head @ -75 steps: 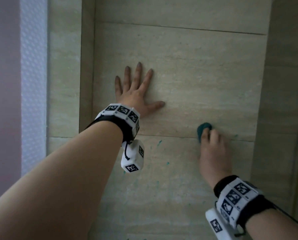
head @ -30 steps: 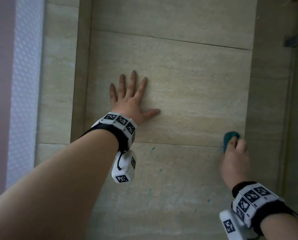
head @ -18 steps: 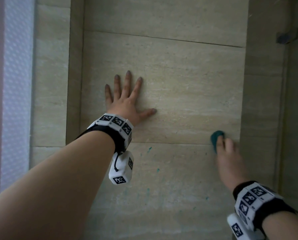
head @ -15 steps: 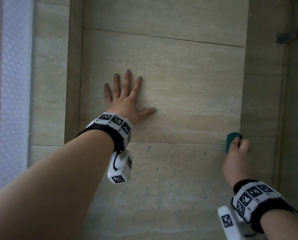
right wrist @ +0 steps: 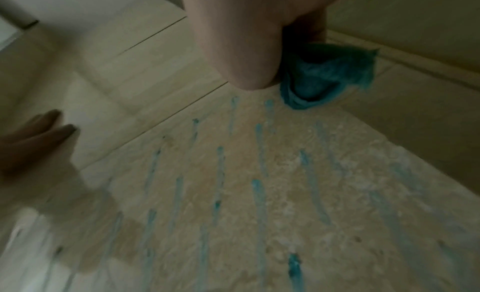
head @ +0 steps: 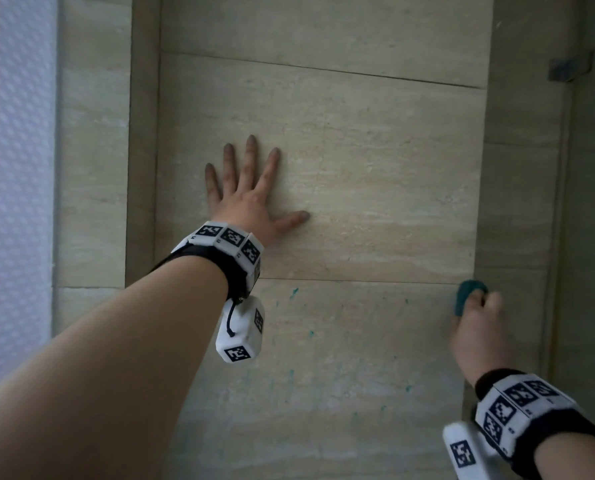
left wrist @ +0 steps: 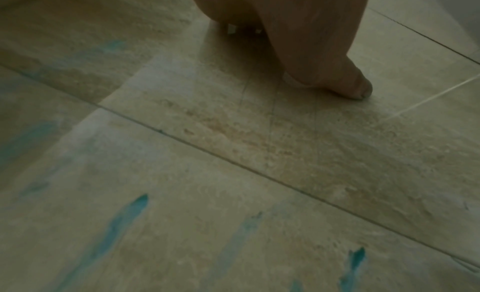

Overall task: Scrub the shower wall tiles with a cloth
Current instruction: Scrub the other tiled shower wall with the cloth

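Right hand (head: 477, 336) low at the wall's right edge, fingers bunched around teal cloth (head: 466, 299), pressed on the grout line by the corner. Further up, left hand (head: 251, 199) flat, fingers splayed on the tile (head: 375, 174), bracing. Risk: blue cleaner streaks (right wrist: 257, 185) below look slick; brace palm could slip.
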